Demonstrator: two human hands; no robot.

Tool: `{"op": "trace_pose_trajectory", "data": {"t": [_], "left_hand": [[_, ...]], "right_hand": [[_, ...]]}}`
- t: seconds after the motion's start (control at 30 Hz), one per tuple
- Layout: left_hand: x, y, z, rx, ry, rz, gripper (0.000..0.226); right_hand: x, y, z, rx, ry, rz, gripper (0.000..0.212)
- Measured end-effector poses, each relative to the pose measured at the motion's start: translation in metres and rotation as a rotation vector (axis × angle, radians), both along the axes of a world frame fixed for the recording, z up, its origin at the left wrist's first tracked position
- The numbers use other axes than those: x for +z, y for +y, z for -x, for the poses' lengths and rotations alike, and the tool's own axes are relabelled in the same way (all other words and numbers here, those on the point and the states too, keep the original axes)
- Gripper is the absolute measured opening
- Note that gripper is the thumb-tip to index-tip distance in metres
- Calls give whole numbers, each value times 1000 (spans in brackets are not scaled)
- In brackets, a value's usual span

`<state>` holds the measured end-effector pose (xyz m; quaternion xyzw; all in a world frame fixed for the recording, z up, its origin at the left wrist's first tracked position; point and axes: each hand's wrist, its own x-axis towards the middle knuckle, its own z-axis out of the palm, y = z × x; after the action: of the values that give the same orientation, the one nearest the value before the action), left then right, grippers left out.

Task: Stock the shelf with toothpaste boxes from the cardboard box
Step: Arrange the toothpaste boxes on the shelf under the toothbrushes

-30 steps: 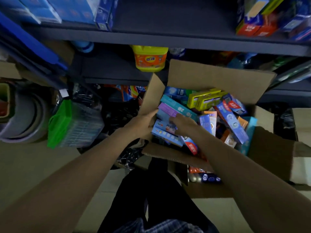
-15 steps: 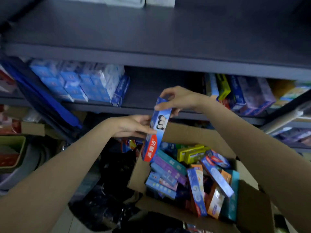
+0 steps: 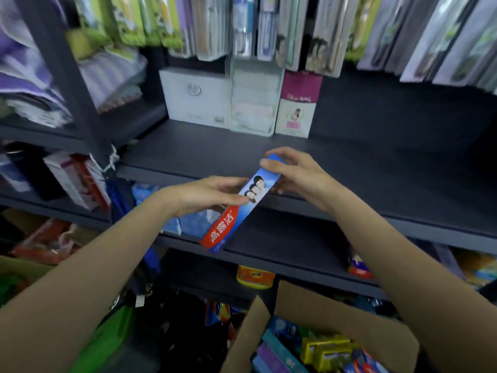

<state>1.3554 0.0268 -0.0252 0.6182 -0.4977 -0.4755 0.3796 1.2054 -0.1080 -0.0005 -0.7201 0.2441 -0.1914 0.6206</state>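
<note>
Both hands are now up out of the cardboard box (image 3: 336, 316) and at the front edge of a dark shelf (image 3: 349, 168). The right hand (image 3: 298, 173) pinches the far end of a blue toothpaste box (image 3: 236, 208), and the left hand (image 3: 204, 195) now grips its middle, no longer just beside it.

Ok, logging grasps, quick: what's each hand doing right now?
Left hand: pinches the toothpaste box at its middle.
Right hand: holds the box's top end.
</note>
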Motion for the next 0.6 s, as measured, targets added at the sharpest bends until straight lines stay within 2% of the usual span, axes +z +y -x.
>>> {"op": "trace_pose_trajectory", "data": {"t": [0.07,0.17,0.2,0.27,0.37,0.47,0.53,0.6], "left_hand": [[9,-2,-16,75,-152,69,52],[17,-1,-47,335,-475,188,49],[18,3,-55,435,-518,196,51],[17,14,-65,554,-433,224,54],[15,25,-65,549,-62,300,37],[15,27,-66,628,125,286,14],[14,26,-73,676,167,237,15],[13,25,-82,702,188,197,24]], "right_hand": [[5,-3,-6,1,-63,-66,27],[2,-9,-13,-20,-194,-191,15],[1,-11,-14,-24,-226,-233,12],[0,-14,-20,-66,-279,-352,11],[4,-15,-30,-194,-243,-521,22],[9,-13,-36,-226,2,-459,35],[11,-13,-40,-226,118,-380,43],[15,-11,-46,-232,128,-344,43]]}}
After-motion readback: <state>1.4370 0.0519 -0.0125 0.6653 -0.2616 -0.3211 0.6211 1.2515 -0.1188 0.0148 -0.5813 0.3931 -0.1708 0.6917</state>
